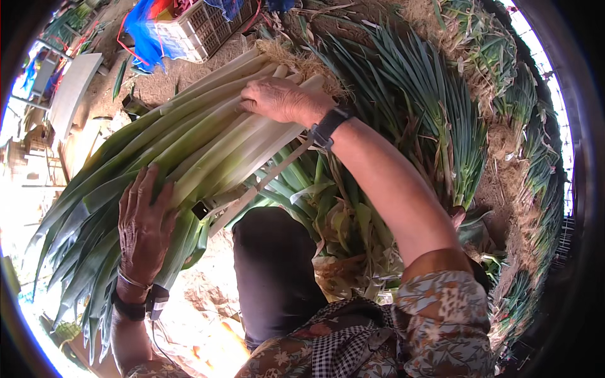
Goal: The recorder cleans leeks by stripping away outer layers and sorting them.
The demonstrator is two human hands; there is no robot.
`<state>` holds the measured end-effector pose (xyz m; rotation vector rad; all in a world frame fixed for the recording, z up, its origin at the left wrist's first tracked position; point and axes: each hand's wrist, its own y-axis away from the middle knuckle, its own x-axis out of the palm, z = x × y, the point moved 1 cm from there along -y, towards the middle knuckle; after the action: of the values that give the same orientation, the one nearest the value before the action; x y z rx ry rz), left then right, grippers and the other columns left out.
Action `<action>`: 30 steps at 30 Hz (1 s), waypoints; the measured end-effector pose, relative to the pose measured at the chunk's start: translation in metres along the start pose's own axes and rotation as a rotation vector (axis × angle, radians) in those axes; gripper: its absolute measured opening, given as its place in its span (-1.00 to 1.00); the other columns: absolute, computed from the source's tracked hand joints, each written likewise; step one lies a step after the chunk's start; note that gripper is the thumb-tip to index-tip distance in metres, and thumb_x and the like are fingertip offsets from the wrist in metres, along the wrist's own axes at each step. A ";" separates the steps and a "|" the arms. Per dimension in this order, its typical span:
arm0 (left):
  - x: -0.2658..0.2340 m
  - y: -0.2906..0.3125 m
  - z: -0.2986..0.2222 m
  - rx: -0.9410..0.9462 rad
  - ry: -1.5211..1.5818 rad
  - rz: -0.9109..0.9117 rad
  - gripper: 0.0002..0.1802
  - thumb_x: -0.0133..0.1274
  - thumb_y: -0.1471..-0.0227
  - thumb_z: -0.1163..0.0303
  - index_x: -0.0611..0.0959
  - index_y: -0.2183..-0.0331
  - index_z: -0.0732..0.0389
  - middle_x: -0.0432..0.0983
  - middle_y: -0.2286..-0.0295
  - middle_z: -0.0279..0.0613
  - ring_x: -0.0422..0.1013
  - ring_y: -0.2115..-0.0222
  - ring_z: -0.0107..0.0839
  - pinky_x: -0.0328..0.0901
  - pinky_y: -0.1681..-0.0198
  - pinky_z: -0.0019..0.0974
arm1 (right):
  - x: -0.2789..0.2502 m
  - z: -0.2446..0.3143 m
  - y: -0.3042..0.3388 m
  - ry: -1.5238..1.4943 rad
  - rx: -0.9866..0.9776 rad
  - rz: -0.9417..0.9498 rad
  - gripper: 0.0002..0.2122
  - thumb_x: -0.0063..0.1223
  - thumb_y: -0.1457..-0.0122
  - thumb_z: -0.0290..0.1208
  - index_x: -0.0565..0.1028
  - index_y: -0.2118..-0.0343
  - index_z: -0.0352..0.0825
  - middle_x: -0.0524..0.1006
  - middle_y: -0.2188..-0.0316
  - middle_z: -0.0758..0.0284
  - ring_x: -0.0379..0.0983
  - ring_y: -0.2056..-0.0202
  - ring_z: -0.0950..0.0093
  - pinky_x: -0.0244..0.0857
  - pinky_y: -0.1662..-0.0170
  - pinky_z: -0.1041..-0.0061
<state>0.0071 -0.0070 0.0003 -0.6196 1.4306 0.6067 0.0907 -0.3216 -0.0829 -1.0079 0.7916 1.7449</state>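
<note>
A big bundle of leeks [208,138] lies slantwise before me. Its white stalks and roots point to the upper right, its green leaves to the lower left. My left hand [148,227] rests on the leaves with its fingers stretched out. Up near the roots, my right hand [283,101] curls its fingers over the white stalks; its fingertips are partly hidden. Beneath the bundle runs a narrow tan strip [252,189], and a small black square piece [200,210] shows at the bundle's lower edge. Each wrist wears a black band.
More leeks [435,107] are piled at the right, with further rows [535,157] along the far right edge. A pale plastic crate [195,31] with blue netting [145,34] stands at the top. At the upper left is a flat board [74,91]. Bare soil shows between them.
</note>
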 end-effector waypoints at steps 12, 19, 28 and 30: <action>0.005 -0.011 -0.008 -0.022 -0.015 -0.010 -0.37 0.25 0.19 0.39 0.53 -0.01 0.14 0.20 -0.13 -0.08 0.15 -0.13 -0.11 0.01 -0.21 -0.01 | 0.023 0.007 0.023 0.082 0.006 -0.382 -0.66 -0.11 -0.26 -0.11 0.57 0.34 -0.30 0.59 0.42 0.13 0.54 0.30 0.17 0.39 0.18 0.24; 0.018 -0.015 -0.010 -0.009 -0.094 -0.071 -0.48 0.12 0.06 0.33 0.53 -0.01 0.13 0.19 -0.17 -0.16 0.15 -0.14 -0.12 -0.09 -0.30 0.04 | 0.042 0.002 0.018 -0.018 0.163 -0.429 -0.67 -0.13 -0.27 -0.13 0.55 0.46 -0.26 0.57 0.44 0.16 0.52 0.26 0.18 0.30 0.12 0.16; 0.020 -0.015 -0.005 -0.093 0.017 0.024 -0.44 0.22 0.17 0.40 0.55 0.03 0.15 0.27 -0.11 -0.13 0.22 -0.11 -0.12 0.09 -0.22 -0.05 | 0.038 0.001 0.013 -0.008 0.124 -0.444 -0.67 -0.11 -0.28 -0.13 0.53 0.47 -0.27 0.57 0.46 0.16 0.51 0.31 0.16 0.31 0.20 0.18; 0.020 -0.013 -0.015 -0.014 -0.084 -0.083 -0.44 0.19 0.14 0.39 0.53 0.00 0.14 0.24 -0.12 -0.11 0.21 -0.11 -0.09 0.09 -0.21 -0.02 | 0.041 0.000 0.027 -0.020 0.092 -0.503 -0.67 -0.09 -0.26 -0.12 0.52 0.49 -0.25 0.55 0.56 0.19 0.52 0.39 0.16 0.33 0.25 0.20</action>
<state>0.0073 -0.0268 -0.0203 -0.6532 1.3167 0.5714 0.0567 -0.3150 -0.1176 -1.0205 0.5398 1.2741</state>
